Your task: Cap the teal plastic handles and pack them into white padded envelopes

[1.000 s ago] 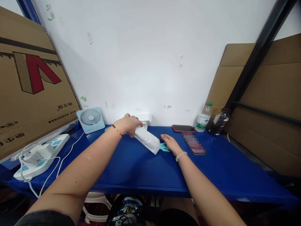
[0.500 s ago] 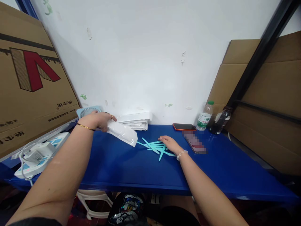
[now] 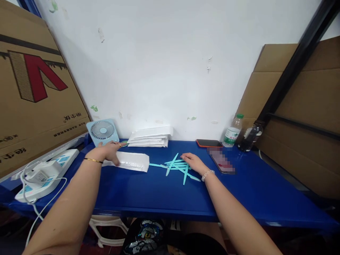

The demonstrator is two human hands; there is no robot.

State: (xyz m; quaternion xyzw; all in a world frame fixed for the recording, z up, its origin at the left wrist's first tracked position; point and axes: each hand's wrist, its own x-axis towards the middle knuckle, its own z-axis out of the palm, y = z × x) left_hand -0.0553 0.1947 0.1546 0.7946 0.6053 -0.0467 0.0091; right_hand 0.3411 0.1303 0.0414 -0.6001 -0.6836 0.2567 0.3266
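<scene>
A white padded envelope [image 3: 134,162] lies flat on the blue table [image 3: 148,194], left of the middle. My left hand [image 3: 108,152] rests at its left end with fingers apart, the thumb touching the envelope. Several thin turquoise plastic sticks [image 3: 172,165] lie crossed in a loose pile to the right of the envelope; one reaches toward its right edge. At the pile's right side is my right hand [image 3: 191,162], its fingers bent together over the stick ends; what they may hold is hidden. Behind, by the wall, a stack of white envelopes [image 3: 150,137] stands.
A light blue fan [image 3: 103,131] and a white power strip [image 3: 45,180] with cables are at the left. Toward the right lie an orange-edged phone [image 3: 209,143] and a second phone [image 3: 221,163], near a water bottle [image 3: 233,132] and a dark bottle [image 3: 251,136]. Cardboard flanks both sides.
The envelope has come down flat onto the table and turned level, and my left hand has opened on it. Some turquoise sticks have shifted. My right hand has barely moved.
</scene>
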